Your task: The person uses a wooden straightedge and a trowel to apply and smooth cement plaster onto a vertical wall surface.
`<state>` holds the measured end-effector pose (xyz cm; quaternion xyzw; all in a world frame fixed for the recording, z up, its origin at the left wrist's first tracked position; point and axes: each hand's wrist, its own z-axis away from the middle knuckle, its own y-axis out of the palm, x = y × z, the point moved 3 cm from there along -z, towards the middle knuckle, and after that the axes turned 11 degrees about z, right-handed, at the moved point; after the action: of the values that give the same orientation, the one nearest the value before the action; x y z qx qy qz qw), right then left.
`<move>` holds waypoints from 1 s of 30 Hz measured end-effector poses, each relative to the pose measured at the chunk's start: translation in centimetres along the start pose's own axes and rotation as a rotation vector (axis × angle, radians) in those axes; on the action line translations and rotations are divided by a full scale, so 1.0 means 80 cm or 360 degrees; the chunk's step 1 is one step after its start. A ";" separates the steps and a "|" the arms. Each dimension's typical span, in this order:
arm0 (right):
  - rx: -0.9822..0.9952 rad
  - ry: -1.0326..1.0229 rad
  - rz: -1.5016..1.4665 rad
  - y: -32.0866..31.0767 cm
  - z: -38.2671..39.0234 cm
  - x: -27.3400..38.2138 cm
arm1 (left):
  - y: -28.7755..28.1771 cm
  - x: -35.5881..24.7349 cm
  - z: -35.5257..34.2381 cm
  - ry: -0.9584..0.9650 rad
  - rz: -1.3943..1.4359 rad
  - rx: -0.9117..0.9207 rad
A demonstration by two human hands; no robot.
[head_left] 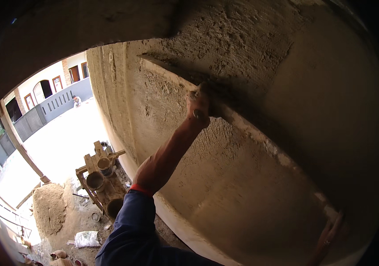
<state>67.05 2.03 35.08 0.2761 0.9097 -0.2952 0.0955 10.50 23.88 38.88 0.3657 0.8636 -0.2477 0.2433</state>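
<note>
A long plasterer's straightedge [250, 128], crusted with mortar, slants across the plastered wall [242, 177] from upper left to lower right. My left hand [199, 105] is wrapped round its upper part, with the arm in a dark blue sleeve stretched out. Down at the far right end, my right hand [330, 230] grips the straightedge; it is dim and only partly seen. Above the tool the wet plaster [229, 37] is rough and ridged, while the area at the right [331, 57] looks smoother.
Below at left stands a wooden trestle [115, 188] with several buckets, one a grey bucket [95, 181]. Beside it are a sand heap [49, 208], a white sack [87, 239] and a slanting wooden post [21, 142]. A person [76, 101] is far off by a grey fence [58, 104].
</note>
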 end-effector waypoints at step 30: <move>-0.0244 -0.0038 0.0209 0.002 -0.039 -0.075 | 0.018 -0.133 -0.049 -0.0057 -0.1470 0.0578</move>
<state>72.07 1.33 39.54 0.3236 0.9083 -0.2211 0.1465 17.23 21.70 47.91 -0.0230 0.8740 -0.4823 0.0553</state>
